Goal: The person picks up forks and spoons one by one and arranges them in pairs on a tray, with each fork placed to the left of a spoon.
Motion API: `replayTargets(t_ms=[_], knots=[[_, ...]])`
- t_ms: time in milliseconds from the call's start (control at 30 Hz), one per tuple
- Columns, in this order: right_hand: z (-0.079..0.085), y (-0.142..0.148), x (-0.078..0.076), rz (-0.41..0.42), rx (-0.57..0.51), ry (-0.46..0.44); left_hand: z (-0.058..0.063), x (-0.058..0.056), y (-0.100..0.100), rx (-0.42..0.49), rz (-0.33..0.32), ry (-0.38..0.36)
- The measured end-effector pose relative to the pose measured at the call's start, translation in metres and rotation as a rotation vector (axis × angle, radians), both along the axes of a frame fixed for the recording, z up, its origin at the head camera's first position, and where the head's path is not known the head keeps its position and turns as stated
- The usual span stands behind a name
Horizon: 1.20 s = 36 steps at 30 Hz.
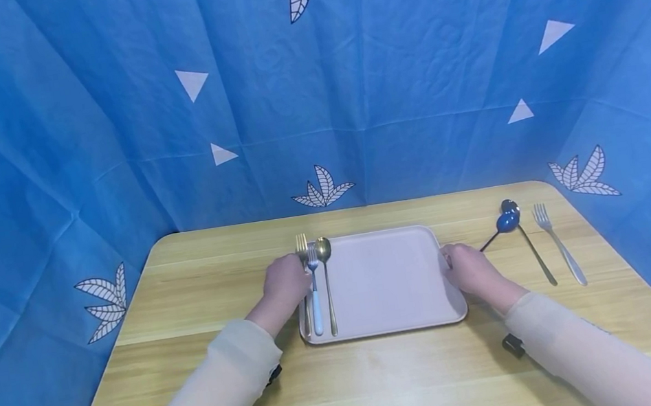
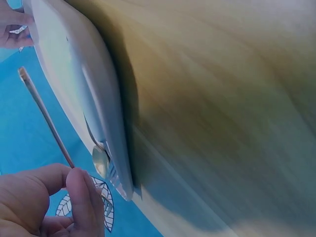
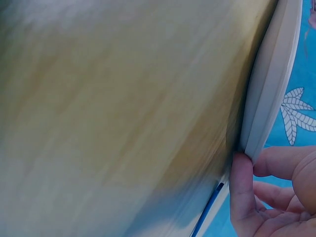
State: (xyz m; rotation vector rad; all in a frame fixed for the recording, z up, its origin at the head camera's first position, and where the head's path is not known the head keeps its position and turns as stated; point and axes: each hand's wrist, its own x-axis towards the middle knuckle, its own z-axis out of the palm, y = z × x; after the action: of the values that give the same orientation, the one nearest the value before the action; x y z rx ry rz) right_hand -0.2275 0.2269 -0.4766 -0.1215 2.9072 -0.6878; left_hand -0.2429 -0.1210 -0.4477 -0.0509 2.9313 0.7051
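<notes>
A pale rectangular tray (image 1: pixel 393 283) sits on the wooden table. Over its left edge, my left hand (image 1: pixel 288 281) pinches a gold fork (image 1: pixel 301 242) between thumb and fingers. The fork's thin handle (image 2: pixel 47 116) sticks out of the grip in the left wrist view. Beside it on the tray lie a fork with a light blue handle (image 1: pixel 317 311) and a gold spoon (image 1: pixel 323 252), roughly parallel. At the tray's right side, my right hand (image 1: pixel 473 272) grips the rim (image 3: pixel 261 103) between thumb and fingers.
Right of the tray lie a dark blue spoon (image 1: pixel 506 222), a dark-bowled spoon with a gold handle (image 1: pixel 538 256) and a silver fork (image 1: pixel 558 239). The dark blue spoon's handle runs toward my right hand. A blue patterned cloth (image 1: pixel 420 78) hangs behind the table (image 1: pixel 401 386).
</notes>
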Motion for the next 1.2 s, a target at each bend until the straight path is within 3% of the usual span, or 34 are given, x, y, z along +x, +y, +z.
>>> replayTargets(t_ms=[1200], knots=[[-0.003, 0.001, -0.001, 0.017, 0.007, 0.030, -0.005, 0.001, 0.042, 0.053, -0.038, -0.011]])
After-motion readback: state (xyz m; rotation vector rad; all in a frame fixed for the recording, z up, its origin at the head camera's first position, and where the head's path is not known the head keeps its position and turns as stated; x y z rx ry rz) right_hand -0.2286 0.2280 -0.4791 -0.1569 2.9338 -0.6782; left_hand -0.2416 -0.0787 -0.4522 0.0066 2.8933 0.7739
